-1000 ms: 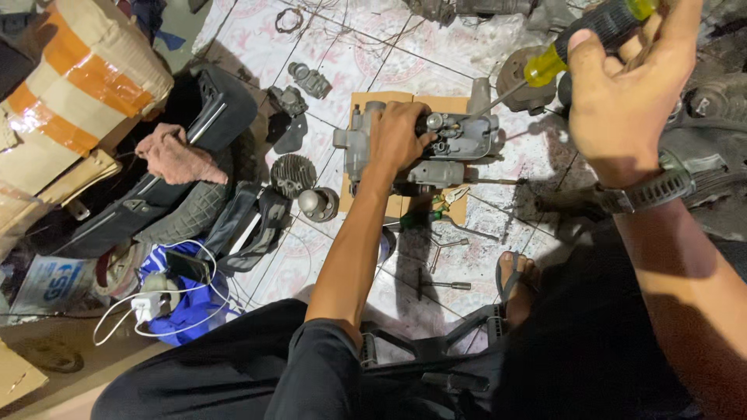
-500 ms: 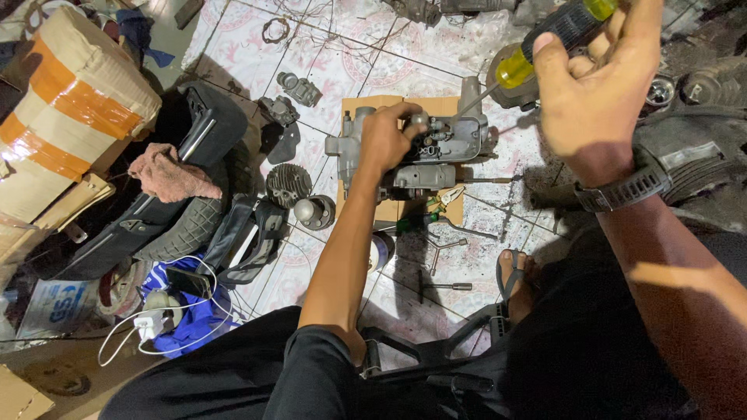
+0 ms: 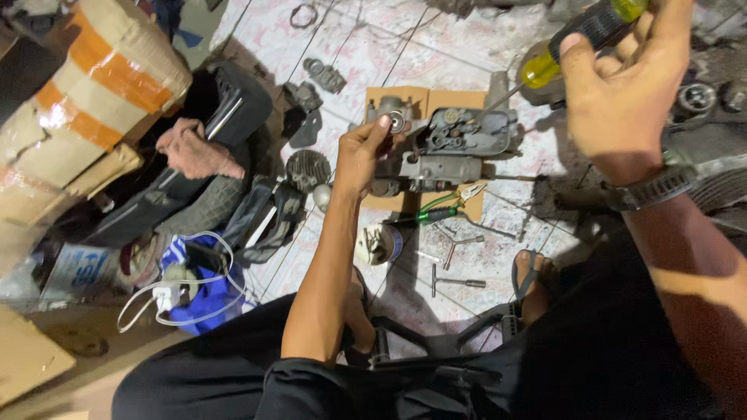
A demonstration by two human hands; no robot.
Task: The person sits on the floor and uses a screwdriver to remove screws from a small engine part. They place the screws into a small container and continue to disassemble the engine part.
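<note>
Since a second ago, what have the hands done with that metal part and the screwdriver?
The left hand came off the top of the grey metal housing, which it was gripping, and now pinches a small round piece at the housing's left end, exposing the open top. The right hand kept the yellow-and-black screwdriver raised, tip toward the housing. The housing stayed on the cardboard; the green-handled tool below it did not move.

Bare tile (image 3: 436,39) open beyond carburetor (image 3: 459,144), loose tools (image 3: 455,253) crowding near side, black panels (image 3: 233,140) blocking left

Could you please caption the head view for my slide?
Left hand pinches a small round part above a metal housing; right hand holds a screwdriver.
</note>
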